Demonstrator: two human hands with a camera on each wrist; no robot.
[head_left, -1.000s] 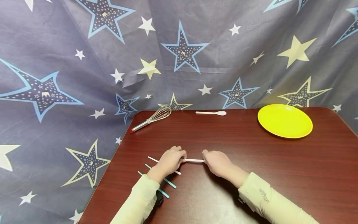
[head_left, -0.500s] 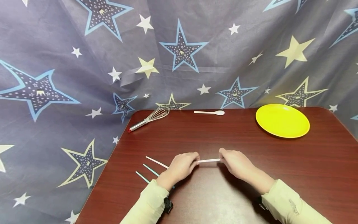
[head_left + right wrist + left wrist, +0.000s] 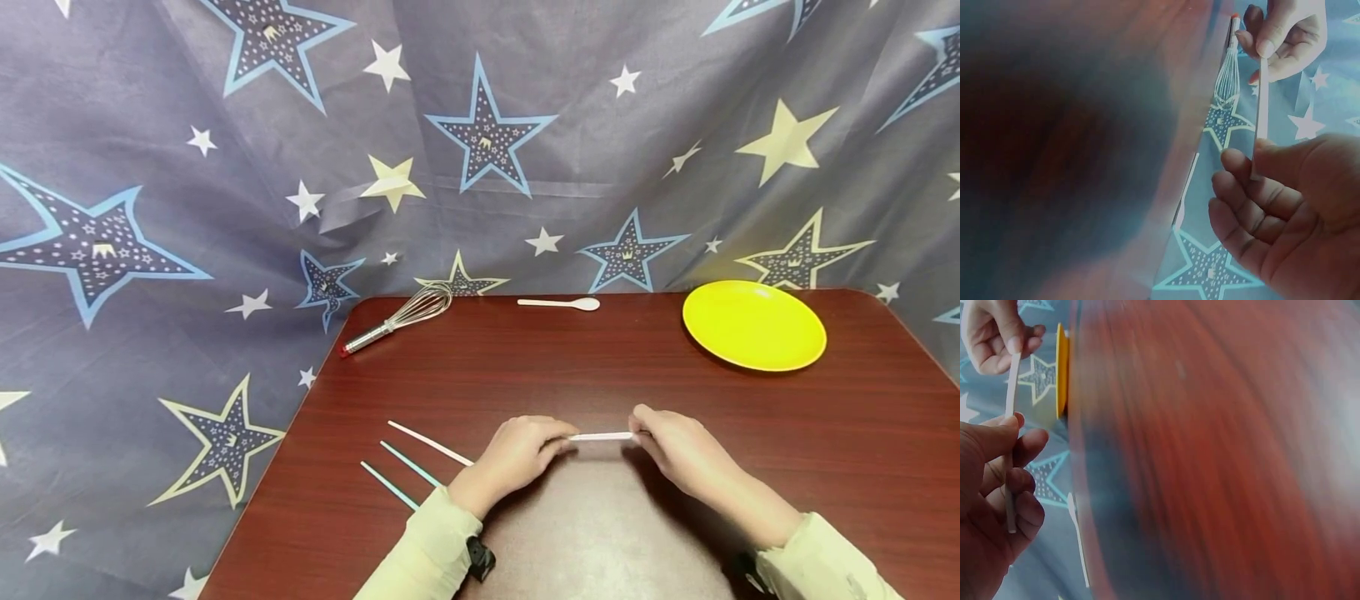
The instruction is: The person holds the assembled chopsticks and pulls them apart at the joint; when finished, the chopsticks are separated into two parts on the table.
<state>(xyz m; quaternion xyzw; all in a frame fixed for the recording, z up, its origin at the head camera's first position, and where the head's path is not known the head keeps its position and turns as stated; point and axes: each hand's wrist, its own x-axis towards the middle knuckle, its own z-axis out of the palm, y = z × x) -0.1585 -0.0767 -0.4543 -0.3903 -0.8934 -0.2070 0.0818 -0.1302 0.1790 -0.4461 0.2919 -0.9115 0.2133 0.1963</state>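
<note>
Stretched level between my hands is a slim white chopstick (image 3: 602, 437). My left hand (image 3: 525, 450) pinches it toward one end; in the left wrist view that end runs down past the curled fingers (image 3: 1029, 509). My right hand (image 3: 686, 454) pinches the opposite end between thumb and fingers, as the right wrist view shows. Both hands are over the middle front of the table. Left of my left hand lie a white chopstick (image 3: 429, 442) and two light-blue ones, a nearer blue chopstick (image 3: 388, 483) and a farther blue chopstick (image 3: 411, 463); my left arm covers their near ends.
On the brown table (image 3: 465, 367), a wire whisk (image 3: 397, 321) lies at the back left. A white spoon (image 3: 558, 303) rests along the back edge, and a yellow plate (image 3: 753, 325) sits at the back right. A star-patterned cloth (image 3: 450, 217) hangs behind.
Both hands have moved right with the white chopstick between them, and the right hand has moved farther. More of it now shows between the hands. The things on the table stay put.
</note>
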